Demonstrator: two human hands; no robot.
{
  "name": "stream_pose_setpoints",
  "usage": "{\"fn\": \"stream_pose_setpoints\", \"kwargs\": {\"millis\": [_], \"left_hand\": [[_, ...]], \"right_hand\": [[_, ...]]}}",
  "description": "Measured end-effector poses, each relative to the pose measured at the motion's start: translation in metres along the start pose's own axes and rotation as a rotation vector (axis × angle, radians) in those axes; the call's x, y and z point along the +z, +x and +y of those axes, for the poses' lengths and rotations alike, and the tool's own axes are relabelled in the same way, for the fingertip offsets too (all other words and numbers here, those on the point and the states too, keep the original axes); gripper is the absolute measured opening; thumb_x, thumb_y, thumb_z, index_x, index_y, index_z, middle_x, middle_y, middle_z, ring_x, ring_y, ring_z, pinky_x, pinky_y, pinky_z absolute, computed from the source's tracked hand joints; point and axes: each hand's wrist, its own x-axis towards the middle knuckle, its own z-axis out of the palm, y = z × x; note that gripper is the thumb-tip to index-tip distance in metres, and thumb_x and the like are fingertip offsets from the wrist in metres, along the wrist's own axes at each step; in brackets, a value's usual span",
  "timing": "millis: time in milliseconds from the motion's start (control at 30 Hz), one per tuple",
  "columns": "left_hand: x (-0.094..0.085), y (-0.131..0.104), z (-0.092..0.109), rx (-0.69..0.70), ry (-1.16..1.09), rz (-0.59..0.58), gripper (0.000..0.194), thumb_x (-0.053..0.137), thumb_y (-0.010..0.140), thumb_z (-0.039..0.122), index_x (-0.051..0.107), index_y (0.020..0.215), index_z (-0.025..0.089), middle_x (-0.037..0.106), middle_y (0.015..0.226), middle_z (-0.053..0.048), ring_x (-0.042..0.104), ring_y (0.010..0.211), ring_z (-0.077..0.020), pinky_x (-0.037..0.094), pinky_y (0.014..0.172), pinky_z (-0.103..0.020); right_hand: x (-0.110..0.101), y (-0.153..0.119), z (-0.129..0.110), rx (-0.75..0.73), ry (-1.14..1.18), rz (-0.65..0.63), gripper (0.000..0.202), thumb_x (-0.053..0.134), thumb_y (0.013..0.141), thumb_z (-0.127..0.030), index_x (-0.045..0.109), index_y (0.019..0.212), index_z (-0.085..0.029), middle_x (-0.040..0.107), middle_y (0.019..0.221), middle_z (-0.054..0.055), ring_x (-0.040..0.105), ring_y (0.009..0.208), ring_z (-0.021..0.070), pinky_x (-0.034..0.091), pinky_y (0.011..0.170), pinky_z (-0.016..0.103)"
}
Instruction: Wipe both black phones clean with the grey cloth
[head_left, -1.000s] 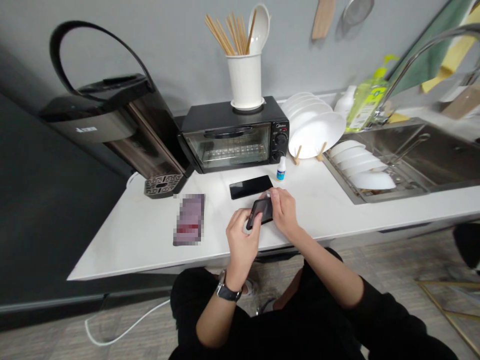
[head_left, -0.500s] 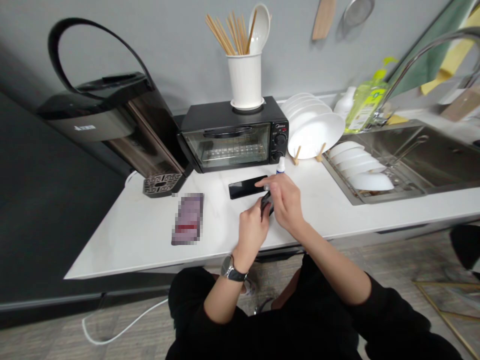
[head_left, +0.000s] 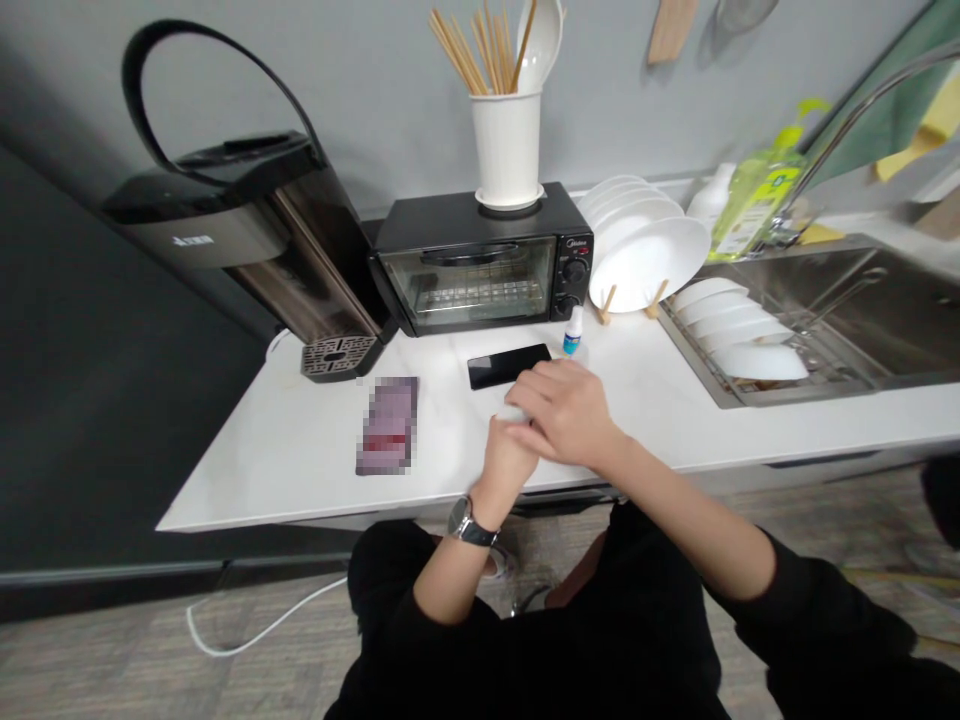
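My left hand (head_left: 509,456), with a watch (head_left: 466,522) on its wrist, is closed above the counter's front part. My right hand (head_left: 564,408) lies over it with the fingers curled across its top, hiding most of what is between them. A small whitish patch (head_left: 513,414) shows at the left hand's fingers; its kind cannot be made out. Just beyond the hands a black phone (head_left: 507,367) lies flat. A small white and blue bottle (head_left: 573,332) stands behind the right hand. To the left lies a purple, blurred-out flat object (head_left: 388,425).
A toaster oven (head_left: 472,285) stands at the back, bearing a white holder (head_left: 508,145) of chopsticks. On the left is a tall dispenser (head_left: 300,260). White plates (head_left: 645,262) stand in a rack, right of the oven, beside a sink (head_left: 870,320) with bowls (head_left: 761,361).
My right hand has turned and folded down over the left. The dark object seen between the hands before is now covered. The view has shifted slightly, and the small bottle shows more fully.
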Motion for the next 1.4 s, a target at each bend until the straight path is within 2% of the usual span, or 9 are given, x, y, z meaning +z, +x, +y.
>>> {"fn": "stream_pose_setpoints", "kwargs": {"millis": [67,200,333,467,600,767,867,1267,1400], "left_hand": [[-0.001,0.001,-0.001,0.032,-0.004,-0.034,0.024,0.056,0.094,0.013,0.063,0.072,0.021,0.069,0.068,-0.007,0.071,0.07,-0.024,0.055,0.069,-0.032],[-0.003,0.005,-0.002,0.06,-0.022,-0.052,0.021,0.054,0.092,0.008,0.068,0.082,0.019,0.073,0.076,-0.008,0.072,0.072,-0.0237,0.056,0.07,-0.032],[-0.003,0.006,-0.003,0.063,-0.042,-0.055,0.018,0.059,0.087,0.005,0.067,0.079,0.019,0.074,0.078,-0.008,0.072,0.073,-0.0232,0.055,0.068,-0.03],[-0.001,0.007,-0.004,0.069,0.003,-0.093,0.018,0.058,0.09,0.006,0.069,0.082,0.017,0.075,0.08,-0.01,0.072,0.076,-0.0245,0.055,0.073,-0.033],[-0.001,0.008,-0.004,0.059,0.021,-0.118,0.019,0.06,0.089,0.005,0.066,0.076,0.018,0.073,0.074,-0.008,0.071,0.072,-0.0225,0.054,0.071,-0.031],[-0.004,0.011,-0.002,0.067,0.035,-0.118,0.021,0.055,0.092,0.006,0.071,0.084,0.017,0.078,0.084,-0.011,0.075,0.083,-0.026,0.056,0.077,-0.034],[-0.006,0.011,-0.002,0.068,0.044,-0.13,0.021,0.057,0.088,0.004,0.07,0.078,0.018,0.076,0.077,-0.01,0.075,0.079,-0.0267,0.056,0.074,-0.033],[-0.01,0.01,0.007,0.033,-0.023,-0.127,0.021,0.055,0.098,0.014,0.071,0.086,0.018,0.077,0.079,-0.009,0.075,0.076,-0.0238,0.053,0.07,-0.031],[-0.01,0.01,0.007,0.032,-0.033,-0.148,0.019,0.057,0.093,0.01,0.07,0.081,0.017,0.076,0.078,-0.01,0.074,0.079,-0.0255,0.055,0.075,-0.033]], "right_hand": [[0.001,-0.002,-0.002,-0.051,-0.008,-0.039,0.063,0.025,0.112,-0.056,0.072,0.091,-0.021,0.07,0.086,0.007,0.059,0.081,0.0235,0.041,0.073,0.038],[0.001,-0.003,-0.001,0.223,-0.028,0.008,0.058,0.025,0.113,-0.049,0.073,0.097,-0.019,0.07,0.087,0.009,0.058,0.082,0.025,0.042,0.076,0.039],[0.0,-0.005,-0.004,0.051,-0.012,-0.025,0.05,0.032,0.113,-0.046,0.073,0.099,-0.021,0.072,0.095,0.008,0.059,0.09,0.0262,0.043,0.09,0.042],[-0.001,-0.006,-0.003,0.18,-0.057,0.052,0.049,0.031,0.113,-0.044,0.071,0.101,-0.018,0.07,0.089,0.009,0.056,0.083,0.0249,0.04,0.077,0.039],[-0.001,-0.004,-0.001,0.026,-0.085,0.002,0.047,0.035,0.113,-0.04,0.069,0.088,-0.02,0.069,0.085,0.007,0.055,0.082,0.0234,0.036,0.077,0.038],[0.002,-0.001,0.002,0.243,-0.088,0.094,0.05,0.029,0.113,-0.035,0.069,0.087,-0.019,0.068,0.081,0.007,0.054,0.078,0.0227,0.035,0.075,0.037],[0.002,-0.002,0.001,0.14,-0.085,0.067,0.048,0.033,0.113,-0.037,0.07,0.088,-0.019,0.069,0.081,0.007,0.055,0.08,0.0233,0.036,0.08,0.038],[-0.01,-0.009,0.009,0.227,0.0,0.04,0.052,0.028,0.114,-0.036,0.073,0.094,-0.018,0.075,0.088,0.008,0.062,0.085,0.0232,0.04,0.083,0.038],[-0.01,-0.008,0.004,0.116,-0.022,-0.022,0.051,0.033,0.113,-0.04,0.074,0.094,-0.018,0.075,0.088,0.007,0.063,0.086,0.023,0.039,0.082,0.038]]}}
